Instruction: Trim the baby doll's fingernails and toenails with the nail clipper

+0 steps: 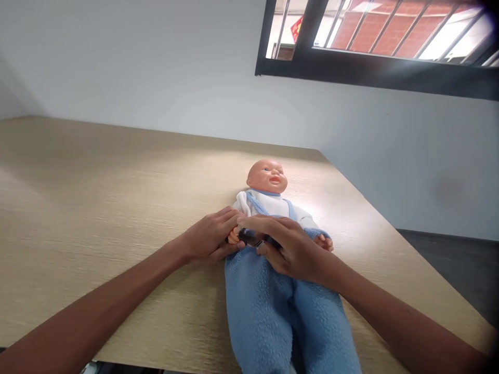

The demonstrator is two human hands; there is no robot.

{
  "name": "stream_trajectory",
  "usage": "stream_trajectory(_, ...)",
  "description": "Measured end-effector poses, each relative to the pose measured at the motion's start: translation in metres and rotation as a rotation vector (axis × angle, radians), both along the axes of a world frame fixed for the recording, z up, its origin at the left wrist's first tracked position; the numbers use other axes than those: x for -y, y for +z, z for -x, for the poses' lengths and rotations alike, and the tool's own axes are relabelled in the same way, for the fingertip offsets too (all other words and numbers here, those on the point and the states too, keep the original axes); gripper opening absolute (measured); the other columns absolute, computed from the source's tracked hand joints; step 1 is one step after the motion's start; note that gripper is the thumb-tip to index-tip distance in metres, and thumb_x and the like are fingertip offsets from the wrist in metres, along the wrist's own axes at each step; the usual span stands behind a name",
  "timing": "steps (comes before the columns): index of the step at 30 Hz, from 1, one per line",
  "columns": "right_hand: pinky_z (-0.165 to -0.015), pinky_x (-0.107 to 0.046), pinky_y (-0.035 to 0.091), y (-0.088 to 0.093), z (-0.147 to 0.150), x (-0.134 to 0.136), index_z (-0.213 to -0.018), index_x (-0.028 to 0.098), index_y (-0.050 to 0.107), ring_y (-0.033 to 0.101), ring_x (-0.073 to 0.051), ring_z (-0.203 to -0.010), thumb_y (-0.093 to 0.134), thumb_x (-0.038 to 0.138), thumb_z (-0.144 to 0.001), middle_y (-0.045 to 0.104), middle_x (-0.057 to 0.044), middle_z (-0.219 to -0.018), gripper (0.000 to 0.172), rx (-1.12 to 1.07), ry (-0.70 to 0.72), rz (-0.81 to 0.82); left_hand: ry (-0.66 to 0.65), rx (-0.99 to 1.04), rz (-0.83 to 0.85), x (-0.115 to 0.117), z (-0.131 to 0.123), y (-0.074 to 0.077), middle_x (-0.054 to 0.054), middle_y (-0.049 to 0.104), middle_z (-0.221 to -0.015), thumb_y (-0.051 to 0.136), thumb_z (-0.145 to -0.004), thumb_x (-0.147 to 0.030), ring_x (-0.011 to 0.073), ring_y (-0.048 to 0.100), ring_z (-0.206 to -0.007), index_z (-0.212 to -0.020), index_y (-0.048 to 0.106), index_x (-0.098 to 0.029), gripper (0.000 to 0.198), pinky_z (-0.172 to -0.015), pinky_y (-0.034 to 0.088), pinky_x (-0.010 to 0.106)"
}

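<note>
While a smooth-headed, fleecy doll [261, 301] lay at five o'clock, the left hand [216, 232] clasped its small hand [233, 237], the half-closed right hand [298, 248] a glossy tool [248, 237].

Slim bare forearms [120, 296], bare wrists [183, 250], slender fingers [267, 225].

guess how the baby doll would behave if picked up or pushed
The doll may be floppy below the waist, since its blue trousers look soft and fuzzy. Its bald head looks smooth, so likely stiffer and more slippery. Lying on its back, it seems unlikely to roll.
</note>
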State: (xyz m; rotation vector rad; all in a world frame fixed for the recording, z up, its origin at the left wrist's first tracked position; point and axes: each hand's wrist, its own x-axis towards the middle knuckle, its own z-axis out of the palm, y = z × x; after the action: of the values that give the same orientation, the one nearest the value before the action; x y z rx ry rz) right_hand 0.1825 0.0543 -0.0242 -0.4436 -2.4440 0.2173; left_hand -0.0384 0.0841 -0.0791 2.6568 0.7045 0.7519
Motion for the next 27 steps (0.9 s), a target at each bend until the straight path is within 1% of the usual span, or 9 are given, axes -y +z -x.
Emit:
stream_trajectory(3,-0.069,-0.025,0.047,0.003,0.002,0.002,-0.136,0.023,0.04,0.063,-0.012,-0.087,0.044,0.013,-0.097,0.065,-0.003,-0.113,0.04,0.063,-0.001,-0.052,-0.013,0.008,-0.006,0.0,0.0,0.0,0.009,0.057,-0.119,0.041,-0.094,-0.043,0.0183,0.05,-0.112,-0.117,0.053,-0.016,0.037,-0.098,0.048,0.036)
stream_trajectory(6,-0.074,-0.028,0.049,0.003,0.006,0.003,-0.134,0.021,0.041,0.064,-0.013,-0.087,0.045,0.015,-0.099,0.065,-0.004,-0.117,0.036,0.111,-0.012,-0.122,-0.015,0.013,-0.009,0.002,-0.001,0.001,0.006,0.058,-0.116,0.042,-0.094,-0.038,0.0165,0.051,-0.11,-0.114,0.053,-0.018,0.03,-0.098,0.048,0.034)
stream_trajectory(8,-0.075,-0.027,0.05,0.003,0.008,0.004,-0.134,0.02,0.042,0.064,-0.012,-0.088,0.047,0.015,-0.099,0.064,-0.003,-0.118,0.035,0.119,-0.006,-0.163,-0.013,0.017,-0.01,0.002,-0.001,0.002,0.004,0.058,-0.113,0.042,-0.093,-0.035,0.0154,0.051,-0.108,-0.112,0.053,-0.018,0.027,-0.097,0.047,0.034)
stream_trajectory(11,-0.071,-0.025,0.049,0.001,0.01,0.004,-0.134,0.021,0.043,0.062,-0.01,-0.083,0.047,0.011,-0.097,0.064,-0.001,-0.117,0.038,0.133,-0.002,-0.199,-0.014,0.016,-0.011,0.002,-0.001,0.002,0.005,0.058,-0.112,0.041,-0.093,-0.035,0.0152,0.052,-0.107,-0.111,0.053,-0.017,0.028,-0.097,0.048,0.034)
stream_trajectory(14,-0.067,-0.026,0.047,0.0,0.01,0.005,-0.135,0.022,0.044,0.058,-0.01,-0.075,0.045,0.009,-0.097,0.063,0.0,-0.118,0.04,0.186,-0.036,-0.221,-0.004,0.013,-0.006,0.002,-0.001,0.002,0.005,0.059,-0.11,0.041,-0.093,-0.033,0.0157,0.052,-0.106,-0.11,0.053,-0.017,0.027,-0.094,0.049,0.034)
stream_trajectory(17,-0.066,-0.027,0.045,0.001,0.009,0.006,-0.139,0.021,0.041,0.057,-0.01,-0.076,0.045,0.012,-0.098,0.062,0.001,-0.121,0.042,0.22,-0.052,-0.253,0.018,0.012,0.002,0.003,-0.002,0.003,0.004,0.059,-0.109,0.042,-0.091,-0.027,0.0152,0.053,-0.105,-0.11,0.053,-0.017,0.024,-0.092,0.049,0.033)
stream_trajectory(22,-0.059,-0.03,0.038,0.004,0.011,0.009,-0.14,0.018,0.04,0.053,-0.012,-0.076,0.045,0.009,-0.096,0.063,0.001,-0.115,0.046,0.256,-0.065,-0.362,0.042,-0.005,0.017,0.002,-0.002,0.002,0.002,0.059,-0.109,0.048,-0.088,-0.021,0.0148,0.053,-0.106,-0.109,0.054,-0.018,0.022,-0.09,0.05,0.031)
stream_trajectory(27,-0.057,-0.031,0.033,0.005,0.015,0.011,-0.139,0.017,0.042,0.053,-0.013,-0.076,0.04,0.008,-0.097,0.065,-0.001,-0.108,0.043,0.261,-0.067,-0.302,0.039,0.0,0.038,0.003,-0.002,0.004,0.002,0.059,-0.108,0.051,-0.087,-0.021,0.0152,0.052,-0.106,-0.109,0.054,-0.018,0.023,-0.089,0.05,0.031)
